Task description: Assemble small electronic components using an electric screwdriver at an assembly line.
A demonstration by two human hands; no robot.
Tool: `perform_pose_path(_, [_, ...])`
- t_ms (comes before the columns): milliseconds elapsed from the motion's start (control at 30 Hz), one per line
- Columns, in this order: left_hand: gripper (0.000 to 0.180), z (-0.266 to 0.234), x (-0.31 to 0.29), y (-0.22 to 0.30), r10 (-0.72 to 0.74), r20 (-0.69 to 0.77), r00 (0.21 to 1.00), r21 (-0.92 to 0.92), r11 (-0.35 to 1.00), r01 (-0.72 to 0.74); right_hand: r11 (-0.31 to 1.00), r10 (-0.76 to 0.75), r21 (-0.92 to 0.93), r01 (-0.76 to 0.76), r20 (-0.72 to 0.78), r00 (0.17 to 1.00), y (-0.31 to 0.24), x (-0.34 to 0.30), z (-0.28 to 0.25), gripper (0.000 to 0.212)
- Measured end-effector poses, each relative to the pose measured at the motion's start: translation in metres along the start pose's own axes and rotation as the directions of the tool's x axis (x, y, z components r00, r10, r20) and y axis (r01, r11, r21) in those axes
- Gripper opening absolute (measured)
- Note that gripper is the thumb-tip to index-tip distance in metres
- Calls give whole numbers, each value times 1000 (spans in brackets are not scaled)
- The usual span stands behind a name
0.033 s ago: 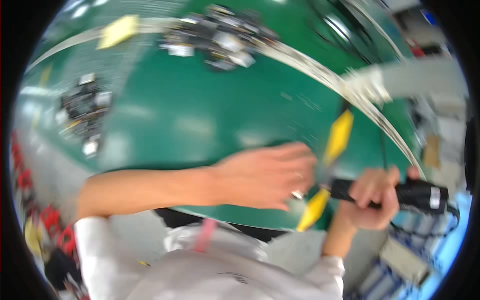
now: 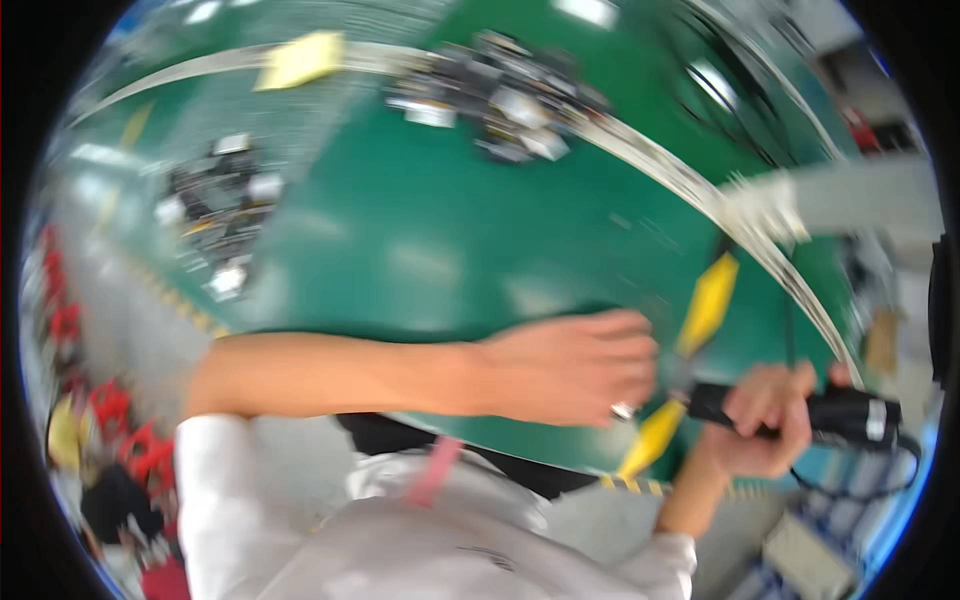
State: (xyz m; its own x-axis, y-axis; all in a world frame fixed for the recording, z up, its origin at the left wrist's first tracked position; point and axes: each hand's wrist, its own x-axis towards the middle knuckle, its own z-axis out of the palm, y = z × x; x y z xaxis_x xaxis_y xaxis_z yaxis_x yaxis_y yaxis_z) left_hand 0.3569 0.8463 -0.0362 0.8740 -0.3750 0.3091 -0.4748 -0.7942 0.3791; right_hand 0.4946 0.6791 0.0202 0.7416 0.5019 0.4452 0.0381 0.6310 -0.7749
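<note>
My right hand is wrapped round a black corded electric screwdriver, held level over the right end of the green table. The screwdriver's narrow end points left, toward my left hand. Knuckles up, my left hand rests just left of that tip with its fingers curled; its fingertips are hidden, so what they hold, if anything, cannot be made out. A small shiny silver spot, perhaps a ring, shows at its fingers. Yellow-and-dark tape runs along the table past the screwdriver's tip.
A pile of small black and silver parts lies at the far side, another cluster at the left. A yellow sheet is far left. A pale strip curves across the table. Red stools stand lower left.
The whole view has shifted, so table, parts and hands sit farther right and lower. My left fingers look a little more curled. The right hand keeps its hold on the electric screwdriver.
</note>
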Motion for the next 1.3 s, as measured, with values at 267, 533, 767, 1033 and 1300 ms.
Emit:
perform_pose_path(267, [33,-58,-99,7,-456,-466,759,-143,885,444,998,-44,-53,40,-76,996,-7,-6,-16,55])
perform_pose_path(533, [37,-163,-277,-73,-439,-897,60,67,-1,998,998,-41,-57,40,-19,999,-12,-2,-6,50])
perform_pose_path(767, [36,-119,-161,-63,-599,-628,496,99,571,815,998,-6,-58,7,10,1000,-13,-4,-1,53])
perform_pose_path(1033, [39,-82,-110,-56,-571,-502,649,207,649,732,996,41,-74,-49,-111,993,-21,-8,2,51])
perform_pose_path(1300, [44,-52,-74,35,-483,-146,863,-123,875,468,998,29,-54,-26,66,997,-20,-1,4,50])
